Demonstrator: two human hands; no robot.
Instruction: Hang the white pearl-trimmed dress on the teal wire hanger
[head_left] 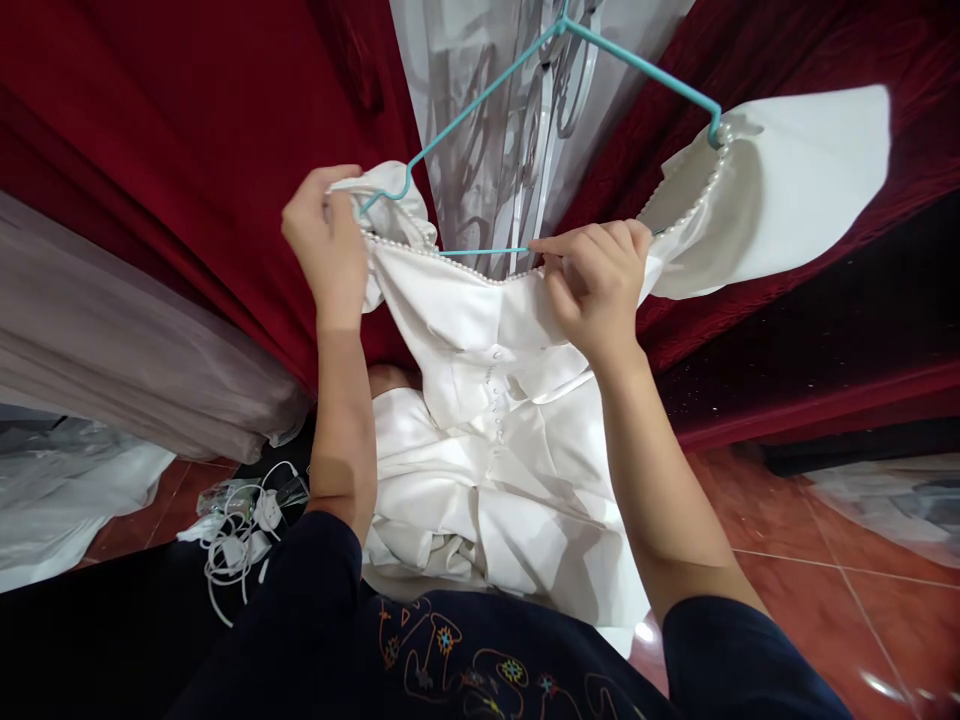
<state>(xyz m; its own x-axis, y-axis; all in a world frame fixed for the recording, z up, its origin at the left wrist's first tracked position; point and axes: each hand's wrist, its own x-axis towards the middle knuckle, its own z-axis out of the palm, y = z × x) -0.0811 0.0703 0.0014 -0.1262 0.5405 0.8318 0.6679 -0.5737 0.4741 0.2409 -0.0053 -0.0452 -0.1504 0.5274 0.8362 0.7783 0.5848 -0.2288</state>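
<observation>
At ten o'clock, the left hand (335,250) pinches the sleeve (412,215) of a white dress (457,310) by one end of a teal hanger (561,27), seemingly steadying it. The dress spreads from centre to six o'clock; at two o'clock, the right hand (600,285), fingers curled, grasps at the hanger's lower bar (484,251) near the pearled neckline (487,281), likely keeping both aligned.

White dress (465,315) at frame centre, bodice raised, skirt gathered below; pearl-like beads edge the neckline. Teal hanger (645,66) at upper centre, its ends at both sleeves. Left hand (334,245), left of centre, grips one sleeve. Right hand (600,285), right of centre, clasps the neckline beside the hanger's crossbar. White cables (234,548) lie tangled, lower left. Red tiled floor (795,540), lower right.
</observation>
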